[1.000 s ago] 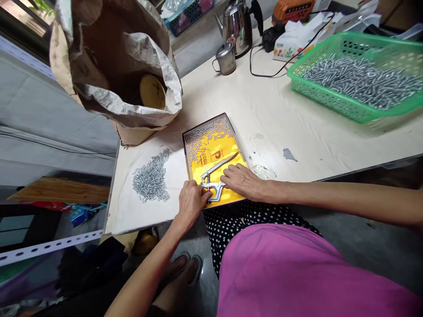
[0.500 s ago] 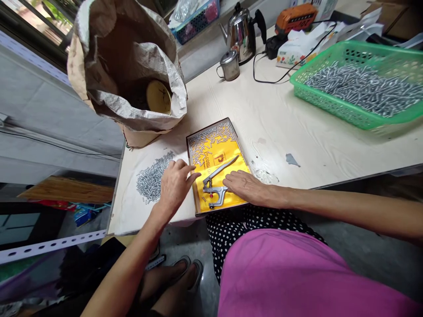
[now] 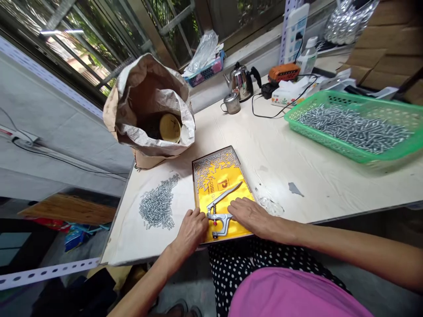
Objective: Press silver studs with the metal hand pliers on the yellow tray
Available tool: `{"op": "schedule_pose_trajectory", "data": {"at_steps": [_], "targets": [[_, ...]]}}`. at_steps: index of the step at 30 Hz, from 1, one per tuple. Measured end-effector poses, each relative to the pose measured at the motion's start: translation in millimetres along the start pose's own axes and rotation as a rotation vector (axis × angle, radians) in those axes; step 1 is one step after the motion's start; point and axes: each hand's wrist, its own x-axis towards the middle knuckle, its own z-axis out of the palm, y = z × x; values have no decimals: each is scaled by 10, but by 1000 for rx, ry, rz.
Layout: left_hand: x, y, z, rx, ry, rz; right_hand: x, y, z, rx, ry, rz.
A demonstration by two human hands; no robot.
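A shallow dark-rimmed tray [image 3: 194, 187] with a yellow printed lining lies at the table's front edge. Small metal pins [image 3: 211, 165] are scattered over its far end. Grey hand pliers [image 3: 220, 216] with a spring and a red part rest over the yellow lining, long handle raised. My right hand [image 3: 251, 216] is closed around the near end of their other handle, the fingertips partly hidden. At the tray's left rim, beside the jaw side of the pliers, my left hand [image 3: 193, 226] has its fingers curled together; what they hold, if anything, is hidden.
Left of the tray lies a pile of pins [image 3: 157, 204]. Behind stands an open paper sack [image 3: 148, 145] with a yellow bowl inside. A green basket [image 3: 330, 147] of metal pieces is at right. A lidded cup [image 3: 232, 104] and kettle [image 3: 243, 83] stand near the window.
My left hand has gone from above the pin pile, thumb and finger apart, to the tray's left rim, fingers closed. My right hand stays at the pliers. The view has tilted up.
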Motion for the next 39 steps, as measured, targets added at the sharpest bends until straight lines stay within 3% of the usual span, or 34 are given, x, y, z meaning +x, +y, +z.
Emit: {"op": "schedule_pose_trajectory", "data": {"at_steps": [2,5,7,9,11,13,15,19,26,34,39], "targets": [[34,-120,-112,-71,172,-92,-13,-2,12,6,16,-12],[118,-429,-313,-200,527,-330,-29,12,68,-43,64,-31],[146,-686,-360,-247,607,-499,-33,36,130,-102,102,-30],[122,-917,-283,-258,509,-632,-34,69,201,-144,129,-33],[52,-1076,-105,-255,335,-705,-40,107,267,-164,144,-47],[-34,-1165,107,-214,191,-753,-52,140,317,-173,149,-65],[-102,-1212,289,-164,128,-808,-64,159,343,-181,152,-82],[-116,-1273,460,-148,157,-863,-69,138,308,-204,152,-72],[68,-1338,499,-160,179,-791,-50,73,193,-207,145,-64],[203,-1436,550,-165,169,-872,-26,35,103,-154,118,-42],[206,-1361,520,-6,104,-746,-28,49,86,-168,103,-52]]}}
